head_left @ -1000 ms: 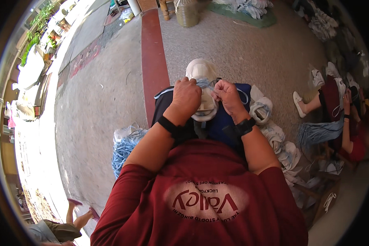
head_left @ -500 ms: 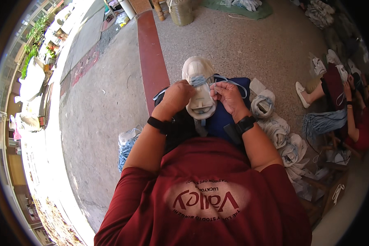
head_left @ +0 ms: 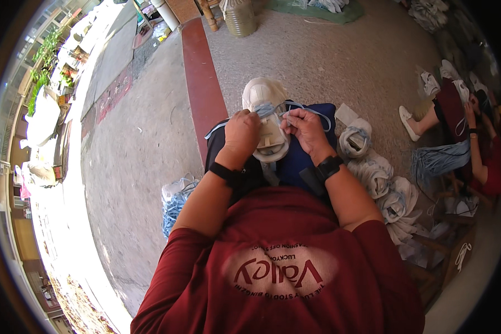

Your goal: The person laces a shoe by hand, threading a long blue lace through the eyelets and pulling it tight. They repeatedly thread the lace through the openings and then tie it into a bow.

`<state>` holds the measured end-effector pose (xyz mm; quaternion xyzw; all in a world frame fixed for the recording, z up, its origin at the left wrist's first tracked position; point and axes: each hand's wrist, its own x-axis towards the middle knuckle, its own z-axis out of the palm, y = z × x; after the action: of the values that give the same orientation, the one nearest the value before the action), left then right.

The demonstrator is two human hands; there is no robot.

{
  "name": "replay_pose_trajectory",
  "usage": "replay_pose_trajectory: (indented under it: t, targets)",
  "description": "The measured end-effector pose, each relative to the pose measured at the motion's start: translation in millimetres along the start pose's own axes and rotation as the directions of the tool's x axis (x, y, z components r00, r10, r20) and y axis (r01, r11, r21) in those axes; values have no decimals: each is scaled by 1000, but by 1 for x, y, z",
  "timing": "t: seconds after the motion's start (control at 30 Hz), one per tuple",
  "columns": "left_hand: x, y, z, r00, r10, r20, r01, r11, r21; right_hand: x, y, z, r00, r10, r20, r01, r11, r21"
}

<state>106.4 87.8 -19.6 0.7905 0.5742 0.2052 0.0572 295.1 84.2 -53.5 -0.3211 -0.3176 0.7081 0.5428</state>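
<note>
A white shoe (head_left: 264, 91) rests on my lap with its toe pointing away from me. Light blue shoelace (head_left: 265, 109) crosses its upper part. My left hand (head_left: 242, 133) is closed at the shoe's left side, its fingertips at the lacing. On the right, my right hand (head_left: 305, 129) pinches the blue lace beside the tongue, thumb against forefinger. A loop of that lace runs out past the right hand over a dark blue cloth (head_left: 298, 161) on my lap. Another length of lace hangs out to the left of my left hand.
White shoes with blue laces (head_left: 357, 138) are piled at my right. A bundle of blue laces in a clear bag (head_left: 178, 201) lies at my left. Farther right a seated co-worker (head_left: 477, 156) handles white shoes near hanging blue laces (head_left: 441, 158). A jar (head_left: 239, 18) stands ahead.
My left hand has shifted slightly, its fingers now lying closer over the shoe's lacing. The right hand still pinches the lace, a little nearer to the left hand.
</note>
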Motion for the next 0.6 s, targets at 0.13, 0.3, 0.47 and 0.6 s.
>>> replay_pose_trajectory:
  t: [0.13,0.3,0.47,0.6]
  targets:
    - [4,5,1,995,97,-35,-95,994,48,1,1,0,1000,-6,-25,6,1000,-13]
    - [1,10,1,977,196,-88,-193,980,46,1,3,1,999,-10,-33,9,1000,-20]
    - [12,8,11,961,278,3,-277,957,86,2,2,4,999,-23,-38,22,999,-35]
    - [18,14,9,975,85,-205,-178,852,-493,9,-5,8,997,-27,-66,16,987,-159]
